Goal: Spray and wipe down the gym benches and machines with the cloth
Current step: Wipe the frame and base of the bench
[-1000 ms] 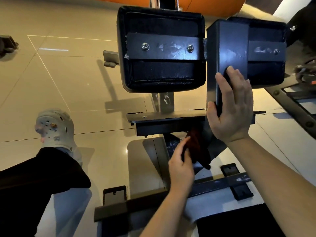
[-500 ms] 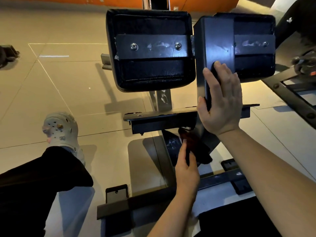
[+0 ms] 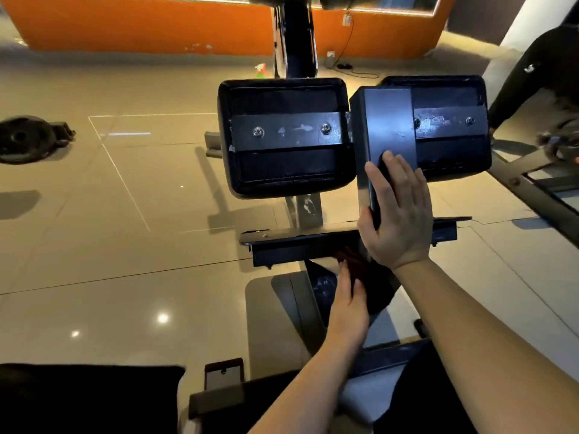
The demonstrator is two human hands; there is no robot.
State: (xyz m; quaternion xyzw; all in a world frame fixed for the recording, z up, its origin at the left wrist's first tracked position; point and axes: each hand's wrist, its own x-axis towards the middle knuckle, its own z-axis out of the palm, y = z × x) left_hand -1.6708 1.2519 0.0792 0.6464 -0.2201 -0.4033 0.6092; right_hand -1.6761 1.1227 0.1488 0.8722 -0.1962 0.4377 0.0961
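Note:
A gym machine with two black pads stands in front of me: the left pad (image 3: 286, 136) and the right pad (image 3: 445, 126). A black upright post (image 3: 388, 126) runs between them. My right hand (image 3: 396, 214) grips this post, thumb on the left side and fingers across its front. Below it, my left hand (image 3: 347, 300) holds a dark red cloth (image 3: 351, 256) against the sloped frame under the black crossbar (image 3: 300, 242). Most of the cloth is hidden by the frame and my hands. A green spray bottle (image 3: 260, 71) stands far off on the floor beside the machine's column.
The floor is glossy beige tile. A weight plate (image 3: 26, 139) lies at the left. Another machine's frame (image 3: 532, 189) crosses the right edge, and a person in black (image 3: 539, 73) is at the upper right. An orange wall (image 3: 141, 26) runs along the back. The base bar (image 3: 219, 399) is near my legs.
The view has tilted up, showing the orange wall and the spray bottle. My left hand has pushed the cloth up the frame toward the crossbar. My right hand keeps its hold on the post.

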